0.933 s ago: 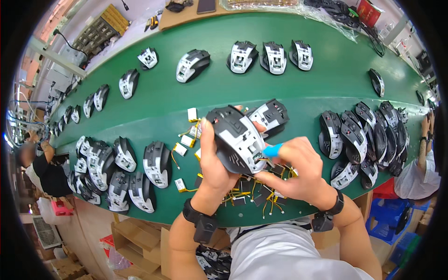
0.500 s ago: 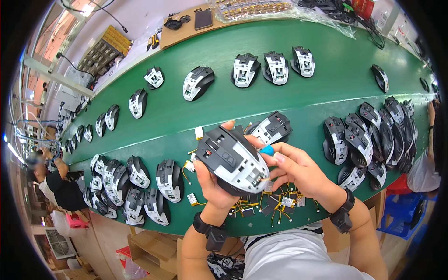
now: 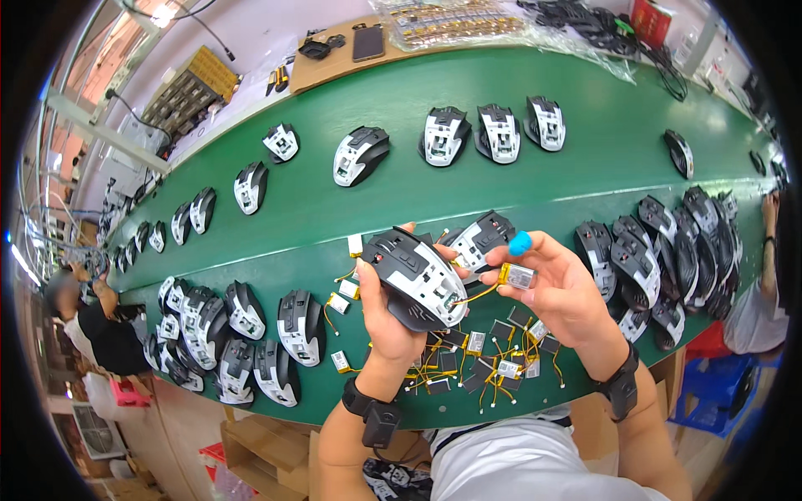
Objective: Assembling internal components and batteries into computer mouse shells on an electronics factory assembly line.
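Observation:
A black and white computer mouse [image 3: 411, 275], its opening showing, is gripped in my left hand [image 3: 391, 330], tilted above the green table. Between finger and thumb of my right hand [image 3: 572, 301] is a small silver battery [image 3: 519, 276] with yellow tape. Thin wires [image 3: 480, 295] run from it to the near end of the mouse. A blue cover [image 3: 520, 243] sits on a fingertip of my right hand. Behind the held mouse, another mouse [image 3: 478, 244] lies on the table. Loose batteries [image 3: 508, 369] with wires are heaped below my hands.
Groups of mice stand at the left [image 3: 205, 321] and the right [image 3: 639, 259]. A spaced row of mice [image 3: 444, 138] lies on the raised green surface [image 3: 401, 185] beyond. A phone [image 3: 368, 43] rests on cardboard at the back. Other people [image 3: 109, 334] are at both sides.
My right hand has moved right and up, away from the mouse, and the battery with its stretched wires now shows in its fingers. The held mouse has shifted slightly.

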Available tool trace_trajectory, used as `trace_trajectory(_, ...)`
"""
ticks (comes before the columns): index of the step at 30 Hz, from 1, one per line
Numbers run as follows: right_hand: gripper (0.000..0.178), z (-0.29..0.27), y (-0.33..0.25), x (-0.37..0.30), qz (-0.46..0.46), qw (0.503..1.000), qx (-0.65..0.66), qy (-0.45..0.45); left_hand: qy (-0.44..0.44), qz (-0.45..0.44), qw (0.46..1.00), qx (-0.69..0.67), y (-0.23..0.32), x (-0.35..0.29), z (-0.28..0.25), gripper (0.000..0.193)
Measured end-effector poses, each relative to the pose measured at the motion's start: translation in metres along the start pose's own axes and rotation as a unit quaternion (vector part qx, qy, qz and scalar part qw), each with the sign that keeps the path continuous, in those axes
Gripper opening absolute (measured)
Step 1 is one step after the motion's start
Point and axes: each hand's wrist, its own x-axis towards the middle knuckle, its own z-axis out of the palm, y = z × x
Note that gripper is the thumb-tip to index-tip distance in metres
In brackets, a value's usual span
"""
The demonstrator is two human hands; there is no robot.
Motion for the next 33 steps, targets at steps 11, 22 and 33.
trace_trajectory(11, 0.029, 0.015, 0.02, -0.005, -0.062, 0.988, -0.136, 0.028, -0.015, -0.045, 0.999, -0.016, -0.01, -0.003, 0.007, 0.073)
trace_trajectory(22, 0.033, 0.022, 0.019, -0.004, -0.357, 0.788, -0.497, 0.069, 0.009, -0.113, 0.99, -0.086, -0.009, -0.001, 0.008, 0.072)
trace_trajectory(33, 0.028, 0.018, 0.022, -0.001, -0.433, 0.618, -0.656, -0.036, 0.054, -0.084, 0.992, -0.078, -0.006, 0.002, 0.003, 0.072)
